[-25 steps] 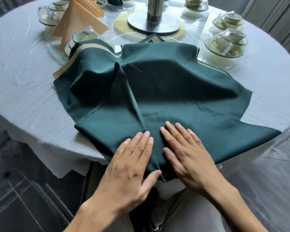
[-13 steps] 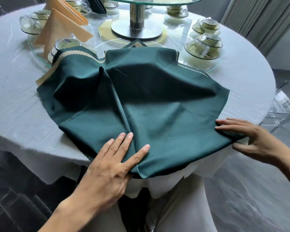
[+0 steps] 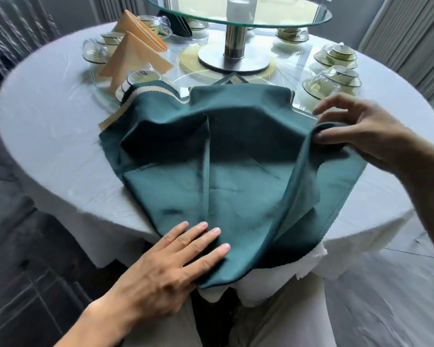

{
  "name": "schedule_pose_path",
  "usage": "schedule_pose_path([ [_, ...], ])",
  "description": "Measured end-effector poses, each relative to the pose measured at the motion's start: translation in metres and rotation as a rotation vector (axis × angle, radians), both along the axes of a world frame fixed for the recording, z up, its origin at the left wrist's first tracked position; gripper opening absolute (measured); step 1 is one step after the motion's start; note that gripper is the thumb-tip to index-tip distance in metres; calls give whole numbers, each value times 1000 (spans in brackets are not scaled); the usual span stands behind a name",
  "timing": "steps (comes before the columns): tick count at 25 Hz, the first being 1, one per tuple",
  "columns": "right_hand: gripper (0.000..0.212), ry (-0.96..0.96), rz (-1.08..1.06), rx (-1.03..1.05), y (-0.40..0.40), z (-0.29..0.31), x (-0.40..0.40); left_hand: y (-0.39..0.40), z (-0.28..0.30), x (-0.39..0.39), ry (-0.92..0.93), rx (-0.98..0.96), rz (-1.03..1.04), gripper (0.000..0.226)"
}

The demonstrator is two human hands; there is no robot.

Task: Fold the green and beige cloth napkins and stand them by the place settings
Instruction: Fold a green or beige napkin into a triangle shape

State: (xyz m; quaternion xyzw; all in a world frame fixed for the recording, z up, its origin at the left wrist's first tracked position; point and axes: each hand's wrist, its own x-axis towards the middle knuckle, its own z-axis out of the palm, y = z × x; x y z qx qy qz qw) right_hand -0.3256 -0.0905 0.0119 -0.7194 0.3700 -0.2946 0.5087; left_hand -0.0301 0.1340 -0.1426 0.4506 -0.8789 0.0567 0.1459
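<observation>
Pinching smooth green napkin [image 3: 236,191] edge, right hand [image 3: 361,131], left hand [image 3: 171,266] flat

Soft daylight from the far side, with blur and bending at my frame edges.

From my feed the light comes in past the glass turntable [image 3: 238,11], which glares pale and washed out, and the metal post [image 3: 233,42] carries a bright streak. The white worktop [image 3: 48,121] reads evenly bright. The green napkin [image 3: 236,186] holds deep shadow in its upper folds and a soft sheen nearer me. The right hand [image 3: 361,128] is slightly smeared, the left hand [image 3: 171,266] sharper. The corners go dark and streaky, and the curtains [image 3: 411,33] lean with wide-angle distortion.
</observation>
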Motion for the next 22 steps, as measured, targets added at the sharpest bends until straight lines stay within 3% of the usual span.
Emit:
schedule_pose_path([
  [6, 38, 462, 124, -263, -46, -5, 113, 5, 1, 16, 25, 5, -64, 53],
  [9, 37, 607, 150, -355, -42, -23, 139, 13, 6, 34, 100, 24, -53, 64],
  [12, 44, 524, 37, -474, -28, -49, 138, 24, 11, 43, 364, 64, 110, 65],
  [15, 47, 347, -324, -494, -1, -78, 119, 37, 15, 31, 710, -31, 492, 36],
  [18, 41, 634, -483, -407, 27, -100, 90, 45, 12, 14, 981, 151, 741, 31],
  [20, 47, 788, -460, -290, 42, -101, 76, 44, 7, 5, 1140, 301, 720, 42],
  [22, 49, 798, -416, -181, 54, -95, 71, 38, 12, 0, 1255, 322, 675, 44],
])
